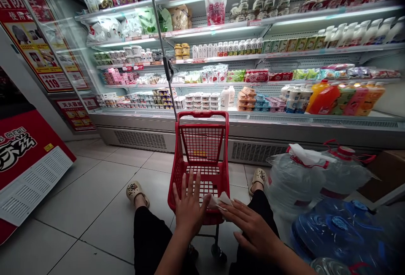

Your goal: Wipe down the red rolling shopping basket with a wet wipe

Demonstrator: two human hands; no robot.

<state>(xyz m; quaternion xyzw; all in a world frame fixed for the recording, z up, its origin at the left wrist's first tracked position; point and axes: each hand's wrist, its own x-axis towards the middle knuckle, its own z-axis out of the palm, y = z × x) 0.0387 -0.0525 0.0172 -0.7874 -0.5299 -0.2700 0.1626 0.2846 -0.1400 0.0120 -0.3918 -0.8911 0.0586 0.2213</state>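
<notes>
My left hand (189, 207) is spread over the near end of a small red shopping cart (201, 173), fingers pointing away and apart, palm down. A crumpled white tissue (212, 202) lies between the two hands, close to my left thumb. My right hand (251, 224) reaches in from the right, its fingertips on the tissue's right part, its thumb apart below. The cart stands upright between my legs, its basket facing me, and no goods show inside it.
A lit refrigerated shelf (284, 121) with drinks, yogurt and bags spans the back. Large clear water bottles (294, 178) and blue ones (335, 224) stand at right, near a cardboard box (384, 173). A red and white freezer (34, 165) is at left.
</notes>
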